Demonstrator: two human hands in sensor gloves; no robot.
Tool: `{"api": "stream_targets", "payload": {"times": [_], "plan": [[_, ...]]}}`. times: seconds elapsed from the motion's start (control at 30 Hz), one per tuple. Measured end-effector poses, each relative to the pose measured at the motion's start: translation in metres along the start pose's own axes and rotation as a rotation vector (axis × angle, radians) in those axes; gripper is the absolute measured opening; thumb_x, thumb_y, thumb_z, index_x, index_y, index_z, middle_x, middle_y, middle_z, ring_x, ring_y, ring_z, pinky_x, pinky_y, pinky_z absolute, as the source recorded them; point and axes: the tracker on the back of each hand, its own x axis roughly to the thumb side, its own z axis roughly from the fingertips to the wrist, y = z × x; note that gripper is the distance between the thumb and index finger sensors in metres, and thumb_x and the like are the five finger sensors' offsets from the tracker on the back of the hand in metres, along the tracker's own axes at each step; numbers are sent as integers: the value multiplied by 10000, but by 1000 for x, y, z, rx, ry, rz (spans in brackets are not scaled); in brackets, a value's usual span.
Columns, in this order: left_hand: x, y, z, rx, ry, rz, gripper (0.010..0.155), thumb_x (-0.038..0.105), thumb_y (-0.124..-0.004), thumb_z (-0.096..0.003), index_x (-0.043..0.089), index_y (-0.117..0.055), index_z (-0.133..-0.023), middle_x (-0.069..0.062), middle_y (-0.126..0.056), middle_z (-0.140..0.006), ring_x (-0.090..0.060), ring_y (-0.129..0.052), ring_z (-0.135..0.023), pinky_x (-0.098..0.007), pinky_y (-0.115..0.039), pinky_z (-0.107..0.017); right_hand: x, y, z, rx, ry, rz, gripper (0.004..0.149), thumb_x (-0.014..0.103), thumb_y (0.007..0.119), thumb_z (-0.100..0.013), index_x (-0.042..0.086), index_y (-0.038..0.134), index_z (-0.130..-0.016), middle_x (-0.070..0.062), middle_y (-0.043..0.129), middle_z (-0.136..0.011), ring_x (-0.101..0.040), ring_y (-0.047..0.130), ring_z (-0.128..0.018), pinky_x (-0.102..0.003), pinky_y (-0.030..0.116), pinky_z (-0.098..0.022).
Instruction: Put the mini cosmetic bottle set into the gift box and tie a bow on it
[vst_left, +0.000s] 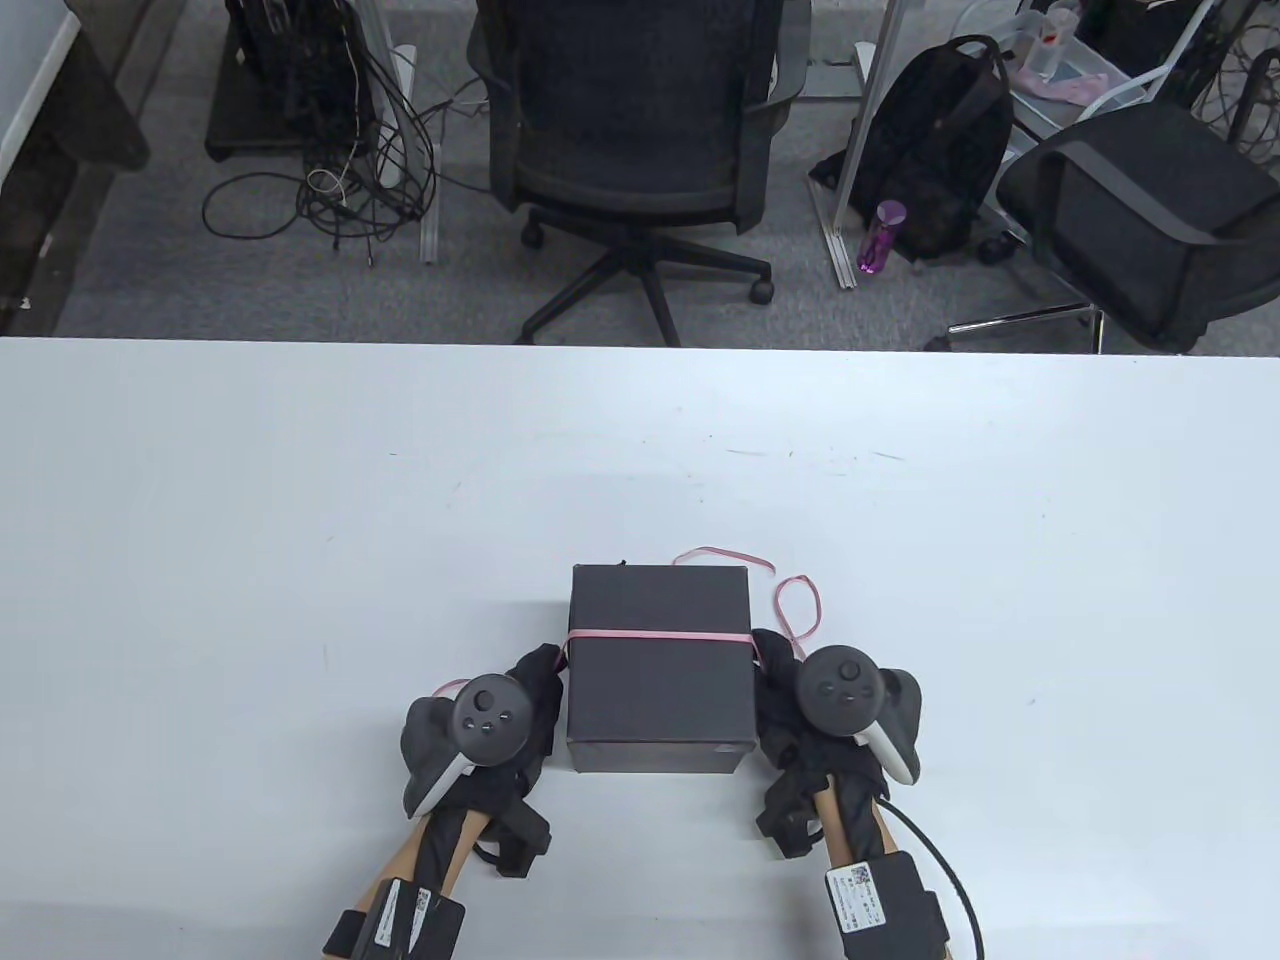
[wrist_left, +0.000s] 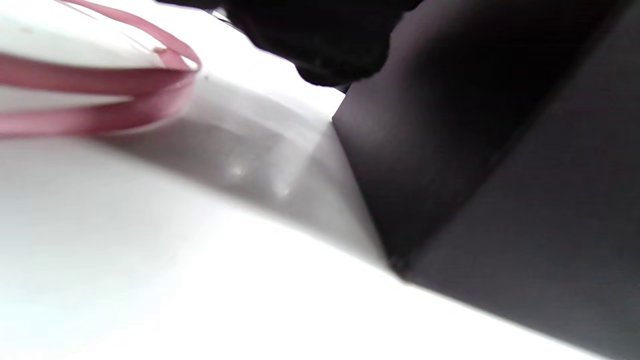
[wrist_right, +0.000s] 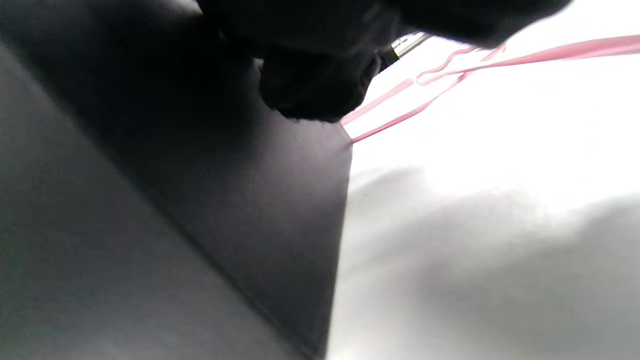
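Although the bottle set itself is nowhere to be seen, the black gift box (vst_left: 660, 668) stands closed on the white table (vst_left: 300, 520), near the front edge, so the packing step is presumably done; the contents cannot be confirmed through the lid. A pink ribbon (vst_left: 655, 636) runs straight across the top of the box from side to side. Its loose ends lie in loops on the table behind and to the right of the box. No knot and no bow is visible, so the tying remains wholly outstanding.

The left hand (vst_left: 535, 690) sits against the left wall of the box, the right hand (vst_left: 775, 680) against the right wall, each at the point where the ribbon comes down over the edge. In the left wrist view a gloved fingertip touches the box wall with ribbon lying on the table beside it; in the right wrist view the fingers are against the box where two ribbon strands leave its corner. Whether either hand pinches the ribbon or only presses the box I cannot tell; the trackers and dark gloves hide the fingers.

Beyond the table stand two office chairs (vst_left: 640, 150), a backpack (vst_left: 935, 160) with a purple bottle (vst_left: 880, 238) beside it, and tangled floor cables (vst_left: 340, 170). None obstructs the work.
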Motion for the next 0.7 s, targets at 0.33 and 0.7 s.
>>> {"api": "stream_targets", "payload": {"times": [0.33,0.7], "plan": [[7,-13,1,-117,19,-84,458,378,-559,-608,200,-644,-1022,104,-892,-600,-26,-903,-156,-223,-838,-147,-1,7,-1,26,15,23,507,222,568,-605,-55,593,-1029,-159,918,-559,-62,875,-149,-288,851,-141],[6,-19,0,-168,72,-25,463,372,-549,-615,185,-622,-1033,106,-887,-599,-29,-903,-158,-228,-841,-153,-3,13,-3,66,41,-5,494,204,570,-609,-55,600,-1028,-176,911,-593,-59,879,-164,-287,856,-156]]}}
